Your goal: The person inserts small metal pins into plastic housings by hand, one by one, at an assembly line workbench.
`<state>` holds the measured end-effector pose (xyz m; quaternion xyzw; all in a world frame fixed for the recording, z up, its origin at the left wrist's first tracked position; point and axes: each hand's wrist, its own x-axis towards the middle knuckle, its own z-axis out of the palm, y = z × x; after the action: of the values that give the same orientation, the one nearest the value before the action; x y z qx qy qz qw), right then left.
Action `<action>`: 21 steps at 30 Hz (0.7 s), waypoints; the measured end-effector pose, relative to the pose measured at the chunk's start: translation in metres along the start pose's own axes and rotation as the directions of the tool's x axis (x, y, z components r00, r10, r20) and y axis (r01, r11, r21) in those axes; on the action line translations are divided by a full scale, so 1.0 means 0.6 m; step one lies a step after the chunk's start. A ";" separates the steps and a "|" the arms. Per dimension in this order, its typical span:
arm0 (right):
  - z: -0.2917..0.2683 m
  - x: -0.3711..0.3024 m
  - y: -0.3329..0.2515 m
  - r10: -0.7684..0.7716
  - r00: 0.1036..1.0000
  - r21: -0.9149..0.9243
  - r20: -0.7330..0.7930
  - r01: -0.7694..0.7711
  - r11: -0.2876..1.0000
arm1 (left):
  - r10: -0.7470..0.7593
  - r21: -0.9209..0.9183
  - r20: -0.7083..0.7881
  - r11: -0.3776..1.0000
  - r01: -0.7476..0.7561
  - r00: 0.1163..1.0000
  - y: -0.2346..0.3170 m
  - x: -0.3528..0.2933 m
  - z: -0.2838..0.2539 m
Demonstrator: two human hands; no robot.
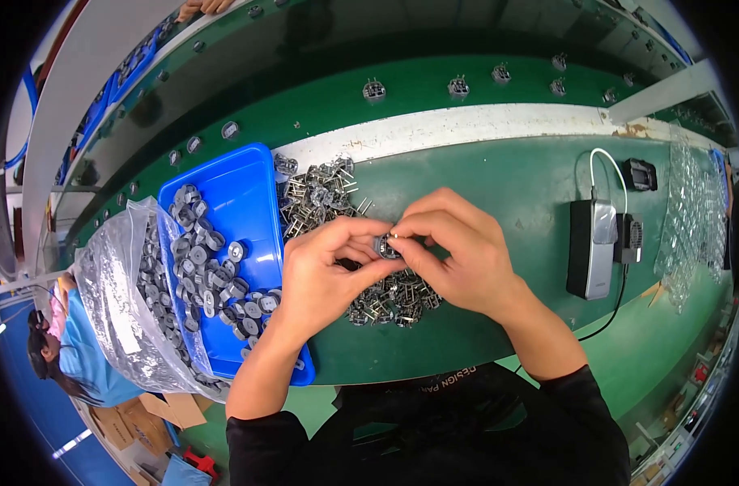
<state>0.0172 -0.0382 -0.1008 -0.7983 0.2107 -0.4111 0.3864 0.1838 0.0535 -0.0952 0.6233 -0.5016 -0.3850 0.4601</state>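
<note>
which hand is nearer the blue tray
Left. The left hand is just past the blue tray's right edge, its forearm crossing the tray's near right corner in view; the right hand is farther right, beyond the small part both hold.

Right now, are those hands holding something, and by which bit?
A small grey part. The left hand holds its left side; the right hand is at its right side, but whether it grips too isn't clear.
</note>
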 end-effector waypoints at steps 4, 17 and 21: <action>0.010 -0.009 0.002 -0.013 0.998 -0.046 -0.067 0.010 0.999 | -0.031 -0.057 0.013 0.998 0.032 0.999 0.011 -0.004 0.003; -0.011 -0.006 0.031 0.111 0.949 -0.054 0.295 -0.100 0.994 | -0.173 -0.126 -0.153 0.980 0.154 0.973 0.013 0.108 -0.089; -0.007 -0.014 0.043 0.047 0.906 -0.126 0.421 0.007 0.992 | -0.107 0.243 -0.216 0.957 0.159 0.971 -0.010 0.199 -0.117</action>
<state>0.0085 -0.0504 -0.1238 -0.8887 0.1553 -0.2105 0.3765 0.2753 -0.0501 -0.0836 0.7460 -0.4552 -0.2819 0.3961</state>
